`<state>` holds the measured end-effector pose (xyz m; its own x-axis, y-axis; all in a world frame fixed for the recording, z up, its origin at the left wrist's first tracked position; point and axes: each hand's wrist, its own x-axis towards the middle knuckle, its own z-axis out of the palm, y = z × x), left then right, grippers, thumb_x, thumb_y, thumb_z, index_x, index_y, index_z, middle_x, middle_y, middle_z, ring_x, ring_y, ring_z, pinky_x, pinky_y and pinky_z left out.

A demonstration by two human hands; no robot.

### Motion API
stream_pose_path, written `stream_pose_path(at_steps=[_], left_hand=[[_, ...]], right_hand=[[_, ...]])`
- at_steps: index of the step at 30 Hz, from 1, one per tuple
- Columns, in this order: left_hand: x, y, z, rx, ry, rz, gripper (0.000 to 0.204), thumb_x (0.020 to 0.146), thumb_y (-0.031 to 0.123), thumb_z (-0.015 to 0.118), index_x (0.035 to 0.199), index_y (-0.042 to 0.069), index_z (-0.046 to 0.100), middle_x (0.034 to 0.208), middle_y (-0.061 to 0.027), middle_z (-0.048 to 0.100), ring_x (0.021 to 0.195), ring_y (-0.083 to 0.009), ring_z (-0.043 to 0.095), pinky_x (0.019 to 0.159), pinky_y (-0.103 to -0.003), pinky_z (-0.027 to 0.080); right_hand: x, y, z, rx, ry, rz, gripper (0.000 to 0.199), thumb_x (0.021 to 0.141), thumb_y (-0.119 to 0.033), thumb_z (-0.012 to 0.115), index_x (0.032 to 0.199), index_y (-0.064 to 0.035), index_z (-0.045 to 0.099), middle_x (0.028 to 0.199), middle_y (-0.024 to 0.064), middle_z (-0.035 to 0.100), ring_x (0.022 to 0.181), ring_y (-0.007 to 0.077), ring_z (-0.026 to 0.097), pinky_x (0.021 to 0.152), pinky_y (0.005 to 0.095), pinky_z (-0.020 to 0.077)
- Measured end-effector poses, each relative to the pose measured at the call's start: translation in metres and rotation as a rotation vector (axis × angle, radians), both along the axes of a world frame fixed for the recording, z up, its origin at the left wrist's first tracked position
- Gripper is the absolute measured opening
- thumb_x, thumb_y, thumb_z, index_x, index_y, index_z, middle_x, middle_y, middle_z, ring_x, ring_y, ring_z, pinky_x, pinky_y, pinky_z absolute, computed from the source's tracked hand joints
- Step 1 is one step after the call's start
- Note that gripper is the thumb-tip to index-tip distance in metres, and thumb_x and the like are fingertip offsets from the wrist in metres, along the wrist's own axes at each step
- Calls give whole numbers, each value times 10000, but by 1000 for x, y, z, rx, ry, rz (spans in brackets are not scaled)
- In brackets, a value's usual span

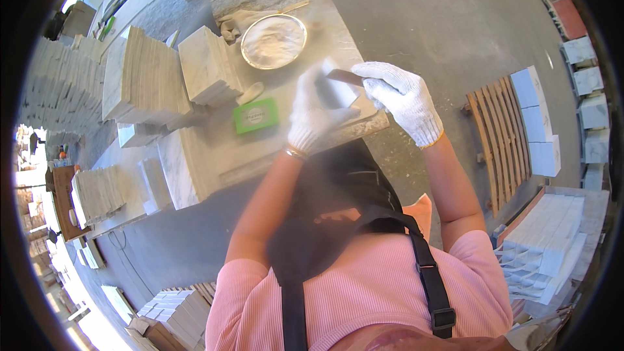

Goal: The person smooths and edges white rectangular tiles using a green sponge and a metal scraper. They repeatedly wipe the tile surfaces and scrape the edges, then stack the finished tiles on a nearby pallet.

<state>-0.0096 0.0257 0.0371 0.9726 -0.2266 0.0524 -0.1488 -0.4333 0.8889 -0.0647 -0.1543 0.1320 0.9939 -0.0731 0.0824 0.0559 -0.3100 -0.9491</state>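
Note:
Both of my hands wear white knit gloves. My left hand (311, 112), blurred by motion, holds a small white tile (339, 93) between thumb and fingers above the table's near right edge. In my right hand (402, 96), the fingers are closed on a thin, flat brown strip (346, 77). Its far end lies against or just over the tile's upper edge; I cannot tell whether they touch. A round pan (273, 40) of white powder or paste sits beyond my left hand. Left of that hand lies a green box (256, 116) with a pale round label.
Stacks of marble tiles (144, 78) stand along the left of the dusty worktable (325, 0), with another stack (207, 66) beside the pan. A wooden pallet (499, 143) with white blocks (537, 120) is on the floor to the right. Crated tiles (546, 231) stand nearer.

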Motion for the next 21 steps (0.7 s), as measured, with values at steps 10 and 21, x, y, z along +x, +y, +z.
stream_pose_path(at_steps=[10,21], left_hand=[[0,0,-5,-2,-43,1,1111,621,335,980,1514,49,384,1391,-173,596,1246,-301,633,1059,-423,537],[-1,2,-6,25,-21,9,1110,593,344,996,1492,59,410,1384,-171,576,1252,-296,616,1041,-426,538]], right_hand=[[-8,3,1,-5,93,32,265,964,-29,662,1211,9,747,1175,126,775,1056,164,716,946,305,550],[4,10,-5,-125,-29,29,283,957,-26,661,1229,-11,741,1182,141,770,1042,206,736,931,326,561]])
